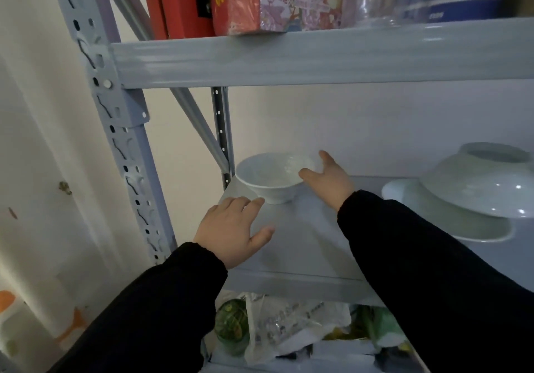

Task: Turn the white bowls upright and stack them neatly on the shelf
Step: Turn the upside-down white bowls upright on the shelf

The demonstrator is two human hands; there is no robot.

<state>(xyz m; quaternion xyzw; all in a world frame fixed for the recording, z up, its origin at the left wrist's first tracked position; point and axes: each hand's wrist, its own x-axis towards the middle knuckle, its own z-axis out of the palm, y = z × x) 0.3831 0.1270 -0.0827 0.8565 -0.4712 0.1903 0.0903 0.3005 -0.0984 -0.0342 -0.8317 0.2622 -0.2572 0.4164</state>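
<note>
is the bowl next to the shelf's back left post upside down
No, that white bowl stands on its foot with its open rim facing up.

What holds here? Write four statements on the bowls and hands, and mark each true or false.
1. The small bowl at the back left of the shelf stands upright. True.
2. The left hand grips the small bowl. False: it is open in front of the bowl and holds nothing.
3. The bowl on the right is upside down, foot up. True.
4. The right hand lifts the small bowl off the shelf. False: it is open beside the bowl's rim, and the bowl stands on the shelf.
</note>
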